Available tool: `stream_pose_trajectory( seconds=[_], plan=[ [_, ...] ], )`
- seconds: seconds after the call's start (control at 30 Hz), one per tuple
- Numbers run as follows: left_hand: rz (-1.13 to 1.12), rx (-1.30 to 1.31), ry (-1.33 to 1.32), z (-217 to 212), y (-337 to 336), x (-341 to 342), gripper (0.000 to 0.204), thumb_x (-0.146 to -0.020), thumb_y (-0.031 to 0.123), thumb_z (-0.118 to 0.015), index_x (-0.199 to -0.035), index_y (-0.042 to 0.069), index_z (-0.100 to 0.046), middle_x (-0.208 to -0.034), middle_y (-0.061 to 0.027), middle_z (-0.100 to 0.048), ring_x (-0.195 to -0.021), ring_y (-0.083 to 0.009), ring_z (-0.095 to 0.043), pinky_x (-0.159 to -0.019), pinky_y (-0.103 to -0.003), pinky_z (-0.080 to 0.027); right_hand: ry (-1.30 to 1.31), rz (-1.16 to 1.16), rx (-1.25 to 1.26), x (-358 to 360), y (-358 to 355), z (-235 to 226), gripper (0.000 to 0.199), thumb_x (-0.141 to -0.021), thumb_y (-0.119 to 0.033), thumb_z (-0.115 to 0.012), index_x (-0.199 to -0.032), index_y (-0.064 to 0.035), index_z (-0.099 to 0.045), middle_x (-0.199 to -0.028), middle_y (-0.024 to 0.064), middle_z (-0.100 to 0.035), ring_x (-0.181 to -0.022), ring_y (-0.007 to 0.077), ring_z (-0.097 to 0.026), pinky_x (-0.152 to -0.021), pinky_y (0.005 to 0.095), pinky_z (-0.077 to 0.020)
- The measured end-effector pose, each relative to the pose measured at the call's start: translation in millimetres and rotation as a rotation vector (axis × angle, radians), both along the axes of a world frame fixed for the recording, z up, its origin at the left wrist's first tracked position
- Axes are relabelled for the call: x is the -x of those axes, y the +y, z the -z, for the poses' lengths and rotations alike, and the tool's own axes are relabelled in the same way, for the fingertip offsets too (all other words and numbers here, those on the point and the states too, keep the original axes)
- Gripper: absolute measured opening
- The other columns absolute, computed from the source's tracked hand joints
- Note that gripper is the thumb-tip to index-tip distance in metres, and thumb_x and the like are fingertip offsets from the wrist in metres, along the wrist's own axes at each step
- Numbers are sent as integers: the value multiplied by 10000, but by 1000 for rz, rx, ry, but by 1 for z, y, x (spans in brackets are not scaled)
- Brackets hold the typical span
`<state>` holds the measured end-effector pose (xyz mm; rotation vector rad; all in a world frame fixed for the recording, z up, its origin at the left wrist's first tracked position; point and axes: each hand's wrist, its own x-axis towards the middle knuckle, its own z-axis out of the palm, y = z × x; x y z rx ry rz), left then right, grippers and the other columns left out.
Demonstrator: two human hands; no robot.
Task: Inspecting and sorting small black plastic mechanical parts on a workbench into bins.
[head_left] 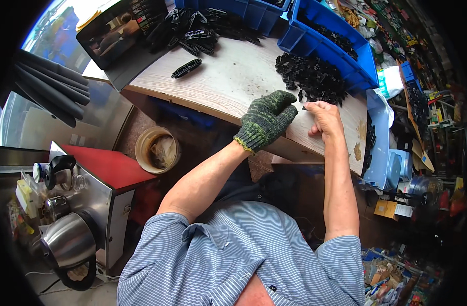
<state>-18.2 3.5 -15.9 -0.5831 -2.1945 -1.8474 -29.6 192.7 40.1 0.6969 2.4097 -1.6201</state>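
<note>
My left hand wears a green knitted glove and rests near the front edge of the pale wooden table, fingers curled toward my right hand. My bare right hand pinches a small black plastic part between thumb and fingertips, right beside the gloved fingers. Just beyond both hands lies a heap of small black plastic parts. Whether the gloved hand also grips the part is hidden.
Blue bins with more black parts stand at the back right. A pile of larger black clips and one loose clip lie at the back left beside a dark screen. A bucket, red-topped cabinet and kettle sit lower left.
</note>
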Motion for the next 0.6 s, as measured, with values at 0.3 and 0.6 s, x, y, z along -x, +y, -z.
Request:
stream_pose_trajectory(
  seconds=[0.3,0.6],
  plan=[
    [381,-508,-762,-28,4,4,235,-971,257,-626,-1064,43,-651,-807,-68,-678,-618,-137,-638,-517,-262,-496,397,-43,443,-27,-17,30,200,-882,-207,-765,-961,-34,-702,-608,-39,-567,-391,35,-382,-399,217,-376],
    [304,-738,-867,-32,12,2,169,-888,181,-722,-937,28,-669,-780,-61,-654,-630,-131,-629,-559,-269,-518,490,-95,479,-33,-14,32,312,-850,-181,-796,-1085,-24,-661,-636,-52,-603,-457,26,-433,-488,188,-384]
  ],
)
